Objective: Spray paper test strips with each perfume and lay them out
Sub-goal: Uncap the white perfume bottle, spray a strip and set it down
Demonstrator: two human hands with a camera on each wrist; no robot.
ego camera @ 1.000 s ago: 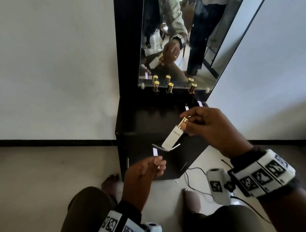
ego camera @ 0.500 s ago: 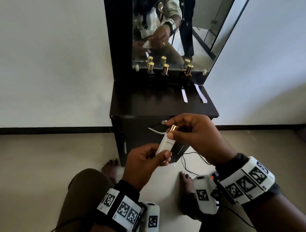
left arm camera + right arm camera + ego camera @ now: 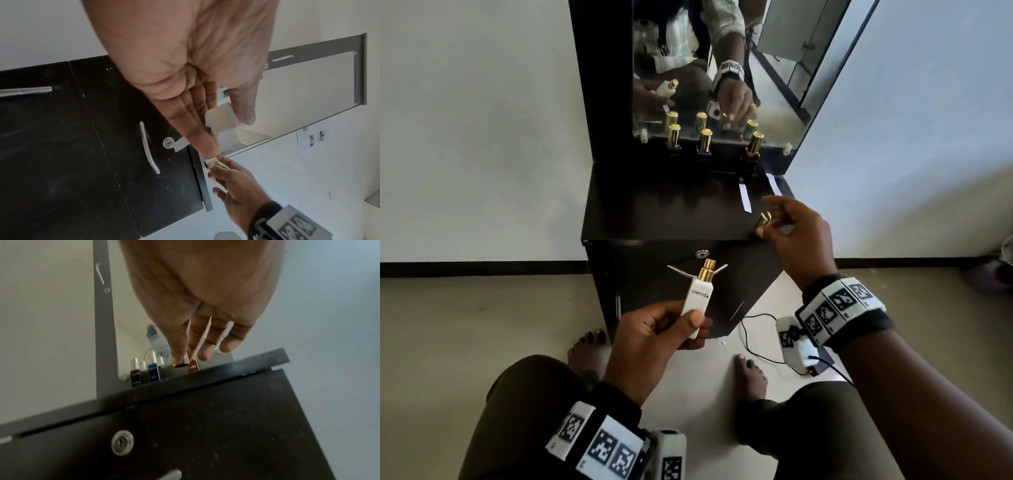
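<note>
My left hand [image 3: 688,325] grips a white perfume bottle [image 3: 698,298] by its lower half, below the cabinet front, tilted with its bare gold sprayer [image 3: 709,265] up. In the left wrist view the bottle's base [image 3: 222,120] sits between thumb and fingers, and a pale strip end [image 3: 182,143] pokes out behind them. My right hand [image 3: 774,219] pinches the gold cap [image 3: 763,221] at the front right edge of the black cabinet top [image 3: 654,212]. Two paper strips [image 3: 745,197] [image 3: 774,183] lie on the top behind that hand.
Three gold-capped bottles [image 3: 674,140] [image 3: 704,142] [image 3: 753,150] stand at the back against the mirror [image 3: 774,85]. The cabinet front has a keyhole [image 3: 701,254] and a metal handle [image 3: 678,270]. A black cable [image 3: 750,325] and my bare feet lie on the floor.
The white bottle went from my right hand to my left. My right hand took the gold cap off and carried it up and right to the cabinet top's edge.
</note>
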